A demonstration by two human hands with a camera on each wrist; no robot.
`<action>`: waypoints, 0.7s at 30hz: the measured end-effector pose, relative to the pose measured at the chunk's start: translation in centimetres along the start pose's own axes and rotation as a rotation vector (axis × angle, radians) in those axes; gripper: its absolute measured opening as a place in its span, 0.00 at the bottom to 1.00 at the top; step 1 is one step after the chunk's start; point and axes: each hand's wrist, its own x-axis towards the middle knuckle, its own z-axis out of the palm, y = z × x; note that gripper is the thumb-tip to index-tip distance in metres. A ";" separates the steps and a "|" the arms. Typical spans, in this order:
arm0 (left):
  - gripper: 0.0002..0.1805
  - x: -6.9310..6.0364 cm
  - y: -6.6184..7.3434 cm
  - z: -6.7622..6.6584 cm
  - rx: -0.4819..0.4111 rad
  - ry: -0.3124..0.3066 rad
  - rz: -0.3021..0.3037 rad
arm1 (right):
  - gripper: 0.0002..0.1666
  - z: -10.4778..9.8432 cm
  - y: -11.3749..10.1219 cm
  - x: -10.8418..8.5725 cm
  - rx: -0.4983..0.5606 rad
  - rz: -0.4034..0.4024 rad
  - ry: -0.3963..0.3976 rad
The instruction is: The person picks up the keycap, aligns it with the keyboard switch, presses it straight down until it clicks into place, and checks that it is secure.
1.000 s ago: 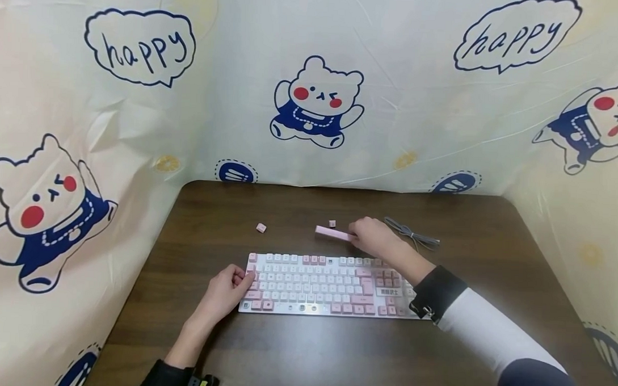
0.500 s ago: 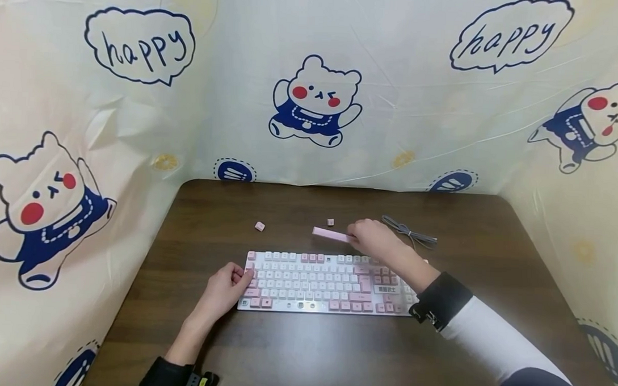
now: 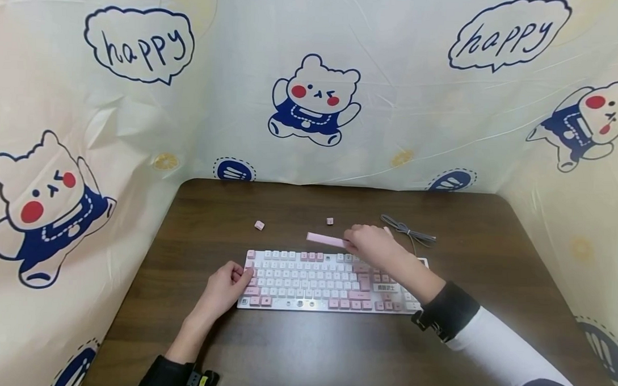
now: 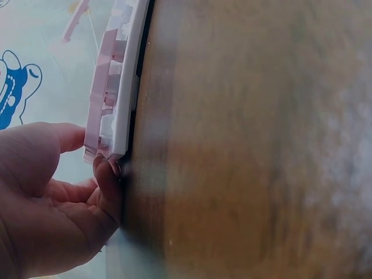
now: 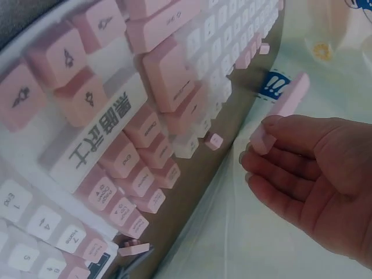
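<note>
A pink-and-white keyboard [image 3: 311,278] lies on the brown table, its bottom row showing a gap with bare switches in the middle. My left hand [image 3: 225,288] grips its left end; in the left wrist view the thumb touches the pink keycaps while curled fingers meet the edge. Above the keyboard's back edge, my right hand [image 3: 374,247] pinches one end of a long pink spacebar keycap [image 3: 325,239]. The right wrist view shows that keycap [image 5: 293,96] between thumb and fingers, pointing away from the palm.
Two small pink keycaps, a left one [image 3: 259,225] and a right one [image 3: 330,221], lie behind the keyboard. A bundled grey cable [image 3: 407,229] rests at the back right. Printed sheeting [image 3: 310,164] hangs behind and beside the table [image 3: 303,352].
My right hand has moved slightly toward the keyboard and to the left with the spacebar keycap. The left hand stays on the keyboard's left end. The head view has shifted a little.
</note>
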 end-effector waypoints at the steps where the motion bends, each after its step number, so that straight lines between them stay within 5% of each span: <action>1: 0.18 0.0 0.0 0.0 -0.001 -0.002 0.000 | 0.02 0.0 -0.2 -0.2 0.008 -0.006 -0.003; 9: 0.18 0.0 -0.1 0.0 0.002 -0.013 -0.009 | 0.03 -0.2 -1.6 -1.1 0.004 -0.083 0.037; 21: 0.18 0.1 0.0 0.0 0.005 -0.006 -0.016 | 0.05 0.2 -3.1 -2.2 0.043 -0.065 0.001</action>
